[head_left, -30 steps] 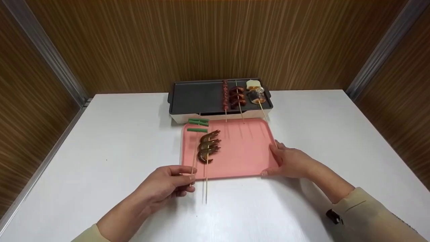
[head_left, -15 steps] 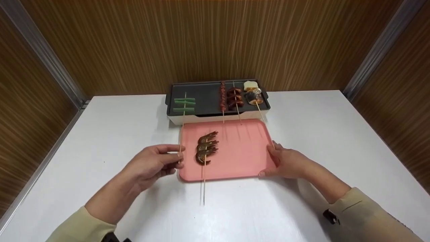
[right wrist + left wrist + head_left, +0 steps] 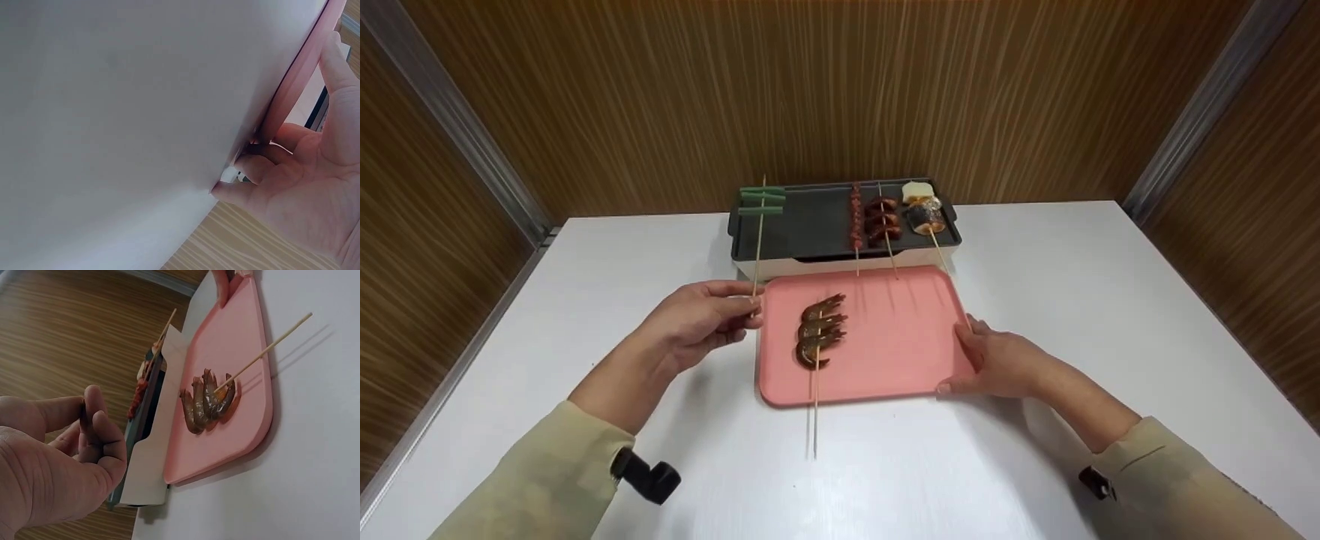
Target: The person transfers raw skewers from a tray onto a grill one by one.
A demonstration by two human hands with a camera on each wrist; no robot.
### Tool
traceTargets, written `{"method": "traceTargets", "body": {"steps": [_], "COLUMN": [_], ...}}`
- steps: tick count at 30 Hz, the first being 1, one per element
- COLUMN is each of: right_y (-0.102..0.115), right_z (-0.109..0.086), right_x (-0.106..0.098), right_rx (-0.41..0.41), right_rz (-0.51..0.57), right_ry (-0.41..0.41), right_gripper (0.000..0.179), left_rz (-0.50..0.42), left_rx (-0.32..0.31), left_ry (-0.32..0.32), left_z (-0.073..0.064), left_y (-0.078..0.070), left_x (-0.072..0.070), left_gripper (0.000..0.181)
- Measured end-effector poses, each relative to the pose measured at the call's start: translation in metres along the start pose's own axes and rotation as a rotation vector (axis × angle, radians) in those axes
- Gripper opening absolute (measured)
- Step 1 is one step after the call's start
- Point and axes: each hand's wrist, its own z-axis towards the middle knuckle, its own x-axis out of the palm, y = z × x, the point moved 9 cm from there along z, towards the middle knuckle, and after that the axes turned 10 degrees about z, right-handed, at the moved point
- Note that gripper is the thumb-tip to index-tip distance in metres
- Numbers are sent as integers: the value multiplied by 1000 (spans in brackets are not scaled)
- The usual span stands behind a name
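My left hand (image 3: 697,319) pinches the stick of a skewer threaded with short green vegetable pieces (image 3: 761,211), which overlap the left end of the black grill plate (image 3: 814,225). In the left wrist view, thumb and fingertips meet on the stick's end. My right hand (image 3: 1009,366) holds the pink tray (image 3: 904,345) at its right edge, thumb by the near corner; the right wrist view shows fingers curled at the tray's side. A shrimp skewer (image 3: 819,330) lies on the tray's left part, its stick jutting over the near edge.
On the grill's right half lie a red meat skewer (image 3: 856,217), a skewer of glossy brown pieces (image 3: 883,220) and a skewer with a dark-wrapped roll (image 3: 926,217) beside a pale block (image 3: 916,190). Their sticks overhang the tray's far edge. A wood-patterned wall (image 3: 840,90) stands behind.
My left hand has carried the green skewer from over the tray's left side forward and left, onto the grill's left end. The right hand still holds the tray.
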Motion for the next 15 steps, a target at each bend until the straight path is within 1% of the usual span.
{"method": "traceTargets", "body": {"steps": [5,10,15], "right_y": [-2,-1,-1], "right_z": [0,1,0], "right_x": [2,0,0], "right_rx": [17,18,12], "right_rz": [8,5,3], "right_ry": [6,4,-2], "right_gripper": [123,122,122], "left_rz": [-20,-46,-78], "left_rx": [-10,-17,-30], "left_ry": [-18,-28,-35], "left_z": [17,32,45], "left_y": [1,0,3], "left_x": [-6,-10,-11], "left_gripper": [31,28,30]}}
